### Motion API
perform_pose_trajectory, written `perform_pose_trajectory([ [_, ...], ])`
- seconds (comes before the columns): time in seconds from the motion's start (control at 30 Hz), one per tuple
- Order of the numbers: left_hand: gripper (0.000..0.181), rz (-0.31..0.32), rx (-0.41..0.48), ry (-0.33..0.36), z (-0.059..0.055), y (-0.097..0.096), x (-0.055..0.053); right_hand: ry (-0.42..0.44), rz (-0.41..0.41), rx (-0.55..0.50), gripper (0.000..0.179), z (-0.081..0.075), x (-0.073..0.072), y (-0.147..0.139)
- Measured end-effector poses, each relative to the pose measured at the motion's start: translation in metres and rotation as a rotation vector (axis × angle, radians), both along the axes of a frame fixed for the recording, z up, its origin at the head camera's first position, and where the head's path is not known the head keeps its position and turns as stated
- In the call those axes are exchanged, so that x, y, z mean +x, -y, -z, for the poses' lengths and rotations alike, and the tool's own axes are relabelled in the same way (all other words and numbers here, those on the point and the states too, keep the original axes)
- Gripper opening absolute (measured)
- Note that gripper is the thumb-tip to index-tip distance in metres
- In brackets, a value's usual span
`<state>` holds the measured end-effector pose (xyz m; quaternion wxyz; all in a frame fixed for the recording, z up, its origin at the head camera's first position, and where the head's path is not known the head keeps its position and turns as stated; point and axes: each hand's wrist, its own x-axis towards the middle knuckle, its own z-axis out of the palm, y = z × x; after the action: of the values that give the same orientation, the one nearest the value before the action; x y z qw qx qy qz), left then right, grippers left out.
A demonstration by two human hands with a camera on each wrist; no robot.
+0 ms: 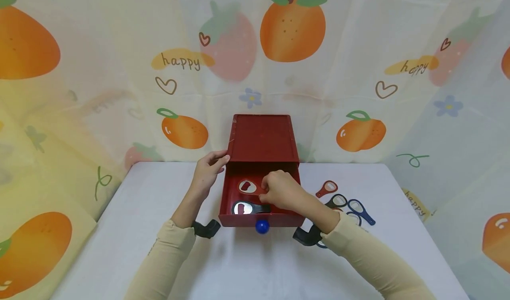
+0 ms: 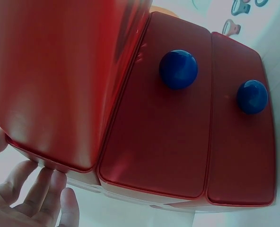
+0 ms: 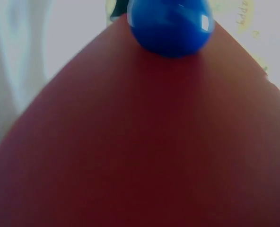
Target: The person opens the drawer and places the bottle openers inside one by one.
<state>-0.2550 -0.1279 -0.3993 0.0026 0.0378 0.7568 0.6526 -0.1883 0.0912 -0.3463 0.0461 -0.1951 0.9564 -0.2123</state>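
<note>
Red magnifier hides partly behind right fingers.

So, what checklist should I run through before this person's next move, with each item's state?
1. Top drawer open: ok.
2. Middle drawer and bottom drawer shut: ok.
3. Left hand touching the cabinet at its left side: ok.
4. Red magnifying glass held by the right hand: cannot tell; the hand is at its handle.
5. Black magnifying glass inside the top drawer: ok.
6. Magnifying glasses on the table fully visible: not ok; the right arm partly covers some.
</note>
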Motion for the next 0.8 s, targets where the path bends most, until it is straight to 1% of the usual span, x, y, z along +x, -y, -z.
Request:
perform_pose_trajectory([
  [0.13, 0.045, -0.001, 0.007, -0.001, 0.0, 0.0, 0.0, 0.004, -0.026, 0.014, 0.015, 0.002, 0.001, 0.004],
  [0.27, 0.046, -0.001, 0.004, 0.002, -0.001, 0.0, 0.001, 0.001, -0.025, 0.03, 0.012, 0.005, 0.0, 0.008],
  [0.47, 0.048, -0.006, -0.003, 0.002, 0.0, 0.001, 0.001, -0.043, -0.027, 0.07, 0.013, 0.011, -0.003, 0.011],
  [0.63, 0.05, -0.016, -0.004, -0.001, 0.0, 0.001, 0.001, -0.05, 0.002, 0.079, 0.023, 0.01, -0.003, 0.009],
  [0.8, 0.051, -0.013, -0.004, 0.002, 0.0, -0.001, 0.002, -0.031, 0.039, 0.035, 0.025, 0.005, -0.002, -0.001],
])
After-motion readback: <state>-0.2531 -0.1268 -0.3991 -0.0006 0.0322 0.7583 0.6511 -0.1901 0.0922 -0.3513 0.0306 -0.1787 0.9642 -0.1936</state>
